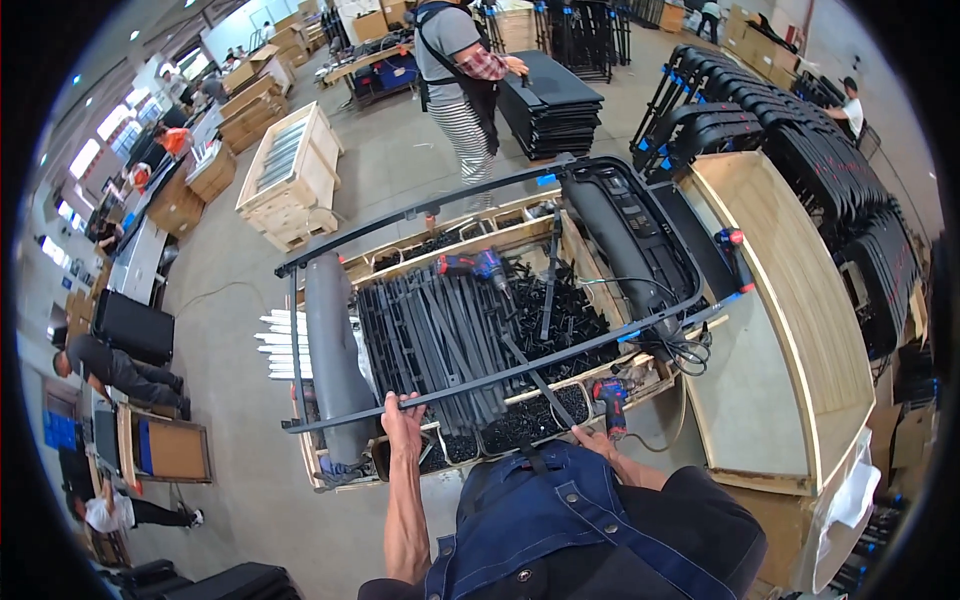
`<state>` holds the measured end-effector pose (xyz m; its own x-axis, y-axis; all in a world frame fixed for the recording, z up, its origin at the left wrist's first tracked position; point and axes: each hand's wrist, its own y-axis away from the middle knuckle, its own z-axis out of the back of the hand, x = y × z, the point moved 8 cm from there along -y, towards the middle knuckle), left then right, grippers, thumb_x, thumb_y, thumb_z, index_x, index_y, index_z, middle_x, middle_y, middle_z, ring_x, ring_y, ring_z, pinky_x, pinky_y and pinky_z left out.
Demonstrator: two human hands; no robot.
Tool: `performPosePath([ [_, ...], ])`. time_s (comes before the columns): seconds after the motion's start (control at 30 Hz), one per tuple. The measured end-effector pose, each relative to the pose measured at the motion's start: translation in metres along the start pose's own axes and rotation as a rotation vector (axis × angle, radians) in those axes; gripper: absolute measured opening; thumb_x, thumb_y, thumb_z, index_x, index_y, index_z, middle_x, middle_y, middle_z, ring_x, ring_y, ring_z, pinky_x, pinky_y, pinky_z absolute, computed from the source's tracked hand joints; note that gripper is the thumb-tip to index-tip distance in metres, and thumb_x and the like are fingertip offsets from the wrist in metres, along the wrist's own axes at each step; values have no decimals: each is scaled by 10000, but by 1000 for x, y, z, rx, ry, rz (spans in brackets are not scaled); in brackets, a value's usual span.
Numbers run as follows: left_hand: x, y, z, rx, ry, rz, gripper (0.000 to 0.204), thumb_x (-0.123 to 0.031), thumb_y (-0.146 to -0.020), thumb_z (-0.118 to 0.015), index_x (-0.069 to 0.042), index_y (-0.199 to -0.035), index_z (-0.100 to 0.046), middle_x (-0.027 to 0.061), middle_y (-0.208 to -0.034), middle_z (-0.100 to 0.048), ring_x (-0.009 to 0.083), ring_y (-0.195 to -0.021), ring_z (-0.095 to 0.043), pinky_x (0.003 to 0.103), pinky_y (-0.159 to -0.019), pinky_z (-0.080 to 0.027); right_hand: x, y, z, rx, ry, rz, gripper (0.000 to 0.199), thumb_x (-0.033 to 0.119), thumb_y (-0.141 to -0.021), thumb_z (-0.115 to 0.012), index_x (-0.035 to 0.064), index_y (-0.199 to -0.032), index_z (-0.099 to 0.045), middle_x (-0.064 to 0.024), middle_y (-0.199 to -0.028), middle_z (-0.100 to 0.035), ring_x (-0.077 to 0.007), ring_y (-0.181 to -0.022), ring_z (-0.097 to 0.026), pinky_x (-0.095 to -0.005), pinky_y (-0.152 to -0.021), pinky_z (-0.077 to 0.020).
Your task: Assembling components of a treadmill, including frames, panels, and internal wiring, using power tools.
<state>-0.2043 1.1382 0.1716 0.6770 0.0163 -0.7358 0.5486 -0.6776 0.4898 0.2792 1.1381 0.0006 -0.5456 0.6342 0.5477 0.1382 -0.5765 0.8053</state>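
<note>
While my left hand [402, 412] is closed around the near rail of a long black metal frame [480, 280] lying across the counter [770, 400], my right hand [590, 437] rests narrowed beside a red-and-blue cordless drill [610, 398]. I judge the frame stiff, light but unwieldy, best held at its rails. Bins of black parts [530, 420] and a trailing cable [680, 350] crowd beneath.

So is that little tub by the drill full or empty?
Full: the tub beside the drill is heaped with small black parts up to its rim.
</note>
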Motion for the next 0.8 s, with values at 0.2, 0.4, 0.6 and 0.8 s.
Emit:
performPosePath([
  [0.2,-1,3,-7,8,1,-66,309,-389,-1031,-578,-94,-937,-584,24,-911,-636,212,-954,-691,361,-729,-572,3,9,-16,-47,-187,34,790,721,-858,-643,-57,-972,-721,-136,-878,-721,-218,-808,-676,-381,-747,-532],
  [0.4,-1,-5,8,-75,-14,-185,324,-398,-1020,-577,-83,-946,-557,52,-886,-646,228,-876,-710,359,-668,-557,2,16,-23,-44,-236,84,699,630,-904,-662,-64,-959,-718,-127,-857,-714,-192,-773,-659,-368,-691,-530],
  [0.6,1,-6,16,-106,-108,-189,428,-481,-1000,-579,-58,-1048,-533,99,-943,-654,221,-798,-695,363,-659,-553,10,33,-32,-57,-310,121,643,595,-951,-629,-36,-864,-712,-60,-715,-634,-147,-668,-574,-369,-612,-492],
  [0.8,14,27,6,202,-333,142,519,-532,-972,-620,-29,-1091,-569,106,-930,-687,194,-757,-687,306,-638,-536,5,29,-36,-67,-299,59,607,557,-939,-672,-49,-932,-701,-66,-835,-679,-144,-726,-623,-342,-626,-508],
])
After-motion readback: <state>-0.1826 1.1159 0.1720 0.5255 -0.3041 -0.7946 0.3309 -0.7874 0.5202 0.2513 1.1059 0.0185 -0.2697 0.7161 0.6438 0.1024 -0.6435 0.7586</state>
